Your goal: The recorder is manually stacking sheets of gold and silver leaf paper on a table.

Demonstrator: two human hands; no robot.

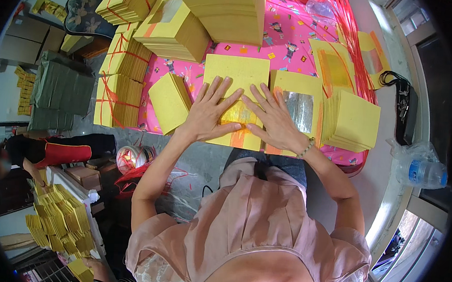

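My left hand [210,114] and my right hand [273,120] lie flat, fingers spread, side by side on a stack of yellow paper sheets [237,72] at the near edge of a pink patterned tablecloth [287,44]. Between my thumbs shows a gold foil patch with an orange stripe [240,119] on the top sheet. A bead bracelet [306,148] circles my right wrist. Right of my right hand sits a sheet with a silver foil square [300,110].
Yellow paper stacks [352,122] [169,101] flank my hands; bundles tied with red string [119,82] stand left. Larger stacks [227,11] sit farther back. Red strings [351,40] trail right. A plastic bottle [421,171] rests on the window sill. Another person [36,154] works lower left.
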